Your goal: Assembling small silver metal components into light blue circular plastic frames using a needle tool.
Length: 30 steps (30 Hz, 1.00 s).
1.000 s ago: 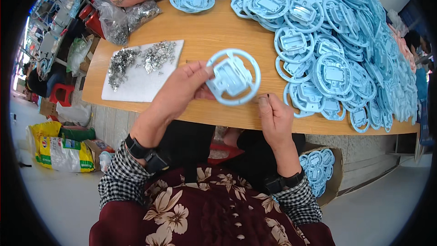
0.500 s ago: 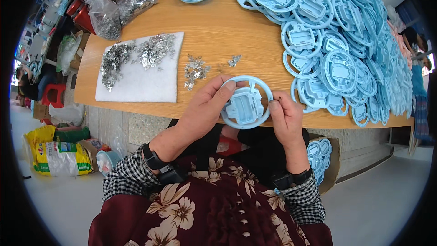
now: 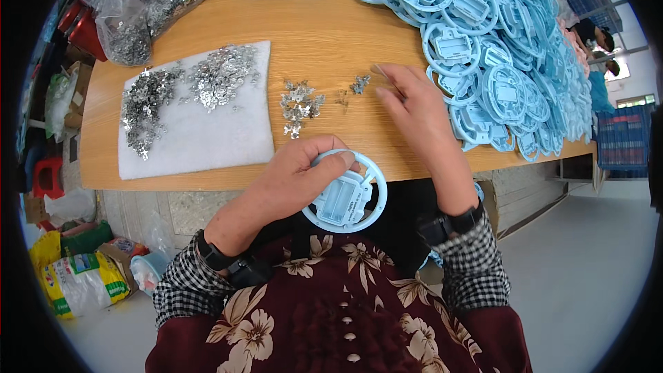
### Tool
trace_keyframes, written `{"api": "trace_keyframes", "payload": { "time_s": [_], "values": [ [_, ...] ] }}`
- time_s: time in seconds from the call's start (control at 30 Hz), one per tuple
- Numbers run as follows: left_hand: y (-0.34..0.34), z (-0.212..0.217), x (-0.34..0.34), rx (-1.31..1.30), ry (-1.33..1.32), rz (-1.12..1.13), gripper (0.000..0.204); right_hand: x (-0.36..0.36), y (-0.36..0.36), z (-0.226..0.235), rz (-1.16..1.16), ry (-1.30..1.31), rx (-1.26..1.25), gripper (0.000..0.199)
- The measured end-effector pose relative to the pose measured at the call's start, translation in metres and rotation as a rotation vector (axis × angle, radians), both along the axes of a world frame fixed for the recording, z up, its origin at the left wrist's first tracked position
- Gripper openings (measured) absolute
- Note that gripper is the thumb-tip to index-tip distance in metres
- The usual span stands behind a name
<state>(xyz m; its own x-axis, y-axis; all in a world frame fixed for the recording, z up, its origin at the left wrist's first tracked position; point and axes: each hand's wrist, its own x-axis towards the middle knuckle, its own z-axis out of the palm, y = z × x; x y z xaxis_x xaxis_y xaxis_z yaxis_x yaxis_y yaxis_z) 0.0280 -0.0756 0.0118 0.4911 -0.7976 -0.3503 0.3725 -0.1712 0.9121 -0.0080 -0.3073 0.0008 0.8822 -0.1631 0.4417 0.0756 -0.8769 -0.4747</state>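
left hand [image 3: 293, 183] fingers curled over the blue ring part [image 3: 345, 197], held off the table edge — a loose grip could drop it. right hand [image 3: 414, 107] fingertips pressed together just beside tiny metal clips [image 3: 359, 84] — these could scatter.

Pale blue ring frame [image 3: 345, 197] there, smooth moulded plastic with a soft satin sheen, and the heaped blue frames [image 3: 504, 62] show the same plastic. Tabletop [image 3: 324, 34] is light wood, grain showing, smooth and faintly glossy. White pad [image 3: 207, 131] looks like matt felt or foam, slightly fuzzy. On it, metal clips [image 3: 214, 76] glint bright silver; the loose clips [image 3: 298, 103] on the wood shine too. Clear bags [image 3: 131, 27], crinkled glossy plastic film. Sleeve cuffs [image 3: 183, 283], woven checked cloth, matt
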Motion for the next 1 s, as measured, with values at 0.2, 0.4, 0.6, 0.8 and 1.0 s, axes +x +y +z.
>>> {"api": "trace_keyframes", "payload": {
  "time_s": [0.2,0.4,0.6,0.8,1.0],
  "values": [
    [0.011,-0.011,0.003,-0.041,-0.081,-0.062,0.029,0.019,0.007,-0.001,0.013,0.331,0.056,0.015],
    [0.010,-0.013,0.008,-0.052,-0.060,-0.068,0.028,0.008,-0.001,-0.008,-0.125,0.407,0.250,0.013],
    [0.003,-0.017,0.008,-0.039,-0.084,-0.098,0.033,0.012,0.003,-0.015,-0.041,0.222,0.176,0.014],
    [0.000,-0.017,0.007,-0.035,-0.086,-0.056,0.036,0.015,-0.010,-0.012,-0.127,0.376,0.215,0.017],
    [-0.004,-0.020,0.004,-0.041,-0.097,0.016,0.031,0.003,-0.011,-0.008,-0.136,0.368,0.225,0.022]
  ]
}}
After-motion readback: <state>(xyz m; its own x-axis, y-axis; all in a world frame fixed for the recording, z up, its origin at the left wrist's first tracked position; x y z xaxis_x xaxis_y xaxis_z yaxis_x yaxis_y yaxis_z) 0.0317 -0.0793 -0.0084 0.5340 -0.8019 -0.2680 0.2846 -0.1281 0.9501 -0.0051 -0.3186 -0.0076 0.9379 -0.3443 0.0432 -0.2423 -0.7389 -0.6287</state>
